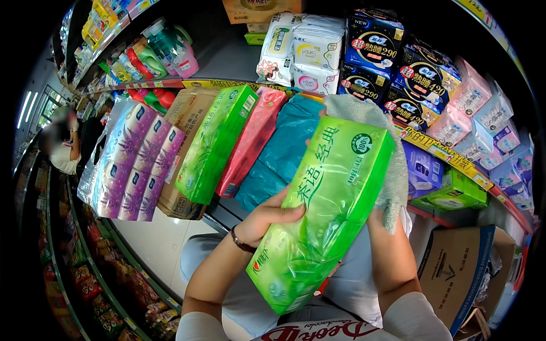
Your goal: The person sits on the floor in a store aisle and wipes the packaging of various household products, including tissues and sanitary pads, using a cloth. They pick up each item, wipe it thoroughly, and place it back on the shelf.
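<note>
A long green plastic-wrapped pack of tissues (pixel 335 187) is held up at a tilt in front of my body. My left hand (pixel 270 219) grips its left side, thumb lying on the front and fingers out of sight behind. A grey fluffy cloth (pixel 392 176) covers my right hand at the pack's far right edge and hangs down over the wrist. The cloth and the pack hide the fingers of that hand. Just beyond the pack, a teal plastic bag (pixel 284 145) lies beside a red tissue pack (pixel 253 142) and another green tissue pack (pixel 219 142).
Purple toilet roll packs (pixel 133 162) and a brown carton (pixel 190 113) stand left. Sanitary pad packs (pixel 372 45) fill the shelf ahead, beside bottles (pixel 170 48). An open cardboard box (pixel 455 273) stands low at right. Another person (pixel 65 145) is far left.
</note>
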### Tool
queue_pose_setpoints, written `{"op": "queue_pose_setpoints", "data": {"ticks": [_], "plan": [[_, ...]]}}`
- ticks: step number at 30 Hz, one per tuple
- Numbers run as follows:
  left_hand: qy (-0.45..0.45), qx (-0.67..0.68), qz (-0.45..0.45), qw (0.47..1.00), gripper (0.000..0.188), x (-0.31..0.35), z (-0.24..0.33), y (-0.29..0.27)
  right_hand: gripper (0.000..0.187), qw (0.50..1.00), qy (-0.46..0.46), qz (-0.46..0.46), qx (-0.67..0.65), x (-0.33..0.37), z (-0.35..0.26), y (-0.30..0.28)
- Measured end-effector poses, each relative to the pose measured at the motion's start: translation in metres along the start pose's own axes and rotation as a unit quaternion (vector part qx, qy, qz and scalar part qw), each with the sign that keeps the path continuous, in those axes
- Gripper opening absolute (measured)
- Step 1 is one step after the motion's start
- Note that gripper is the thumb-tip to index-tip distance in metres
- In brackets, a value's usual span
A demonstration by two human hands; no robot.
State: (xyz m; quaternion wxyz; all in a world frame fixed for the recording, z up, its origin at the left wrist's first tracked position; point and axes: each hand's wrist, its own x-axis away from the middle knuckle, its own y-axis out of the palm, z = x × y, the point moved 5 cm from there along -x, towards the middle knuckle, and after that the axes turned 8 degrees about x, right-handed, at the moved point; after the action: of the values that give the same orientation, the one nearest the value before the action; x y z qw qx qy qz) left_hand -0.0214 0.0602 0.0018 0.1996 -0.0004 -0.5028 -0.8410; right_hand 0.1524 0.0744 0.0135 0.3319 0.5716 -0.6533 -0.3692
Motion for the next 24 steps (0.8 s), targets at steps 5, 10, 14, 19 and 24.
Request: {"op": "queue_pose_setpoints", "data": {"ticks": [5, 10, 14, 19, 24], "plan": [[0.013, 0.044, 0.032, 0.998, 0.063, -0.019, -0.019, -0.008, 0.075, 0.995, 0.006, -0.098, 0.000, 0.007, 0.008, -0.005], [0.046, -0.111, 0.104, 0.987, 0.054, -0.026, -0.022, -0.008, 0.060, 0.995, 0.047, -0.056, -0.064, 0.009, 0.017, -0.041], [0.017, -0.028, 0.072, 0.997, 0.056, -0.026, -0.027, -0.008, 0.050, 0.996, 0.015, -0.092, 0.003, 0.013, 0.015, -0.008], [0.017, -0.092, 0.074, 0.993, 0.060, -0.026, -0.024, -0.007, 0.041, 0.999, 0.026, -0.039, -0.013, 0.011, 0.020, -0.012], [0.203, -0.382, 0.071, 0.899, 0.071, -0.018, -0.008, 0.018, 0.036, 0.991, -0.031, 0.122, 0.049, 0.000, 0.005, -0.044]]}}
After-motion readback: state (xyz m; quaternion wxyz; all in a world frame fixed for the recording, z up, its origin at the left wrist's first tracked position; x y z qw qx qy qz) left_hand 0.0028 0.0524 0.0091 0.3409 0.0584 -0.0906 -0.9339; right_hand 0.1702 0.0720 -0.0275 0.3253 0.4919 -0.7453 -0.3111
